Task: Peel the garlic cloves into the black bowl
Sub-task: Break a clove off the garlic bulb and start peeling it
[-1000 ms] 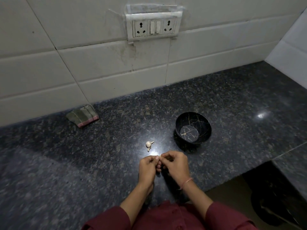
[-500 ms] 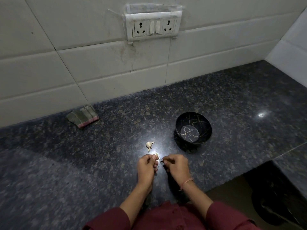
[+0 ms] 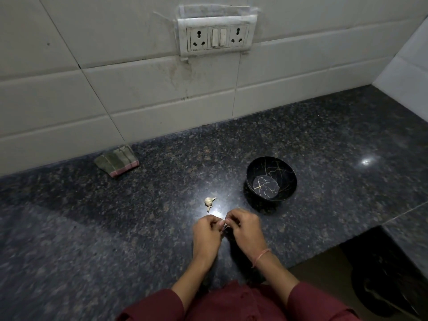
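We see the left hand (image 3: pixel 207 235) and right hand (image 3: pixel 246 230) meeting just over the surface (image 3: pixel 139 228), the curled fingers of both pinching a tiny garlic clove (image 3: pixel 224 226); its long axis is too small to tell. The black bowl (image 3: pixel 254 174), with nothing in it, lies ahead and rightward, nearer the right hand. A loose garlic piece (image 3: pixel 209 201) lies just ahead-left. We find no legible writing.

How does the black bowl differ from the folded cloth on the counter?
The bowl is round, black with thin gold lines; the cloth is greenish with stripes and a pink edge. The bowl stands open and empty near the right hand; the cloth lies folded flat by the wall, far left. Both rest on the counter, untouched.
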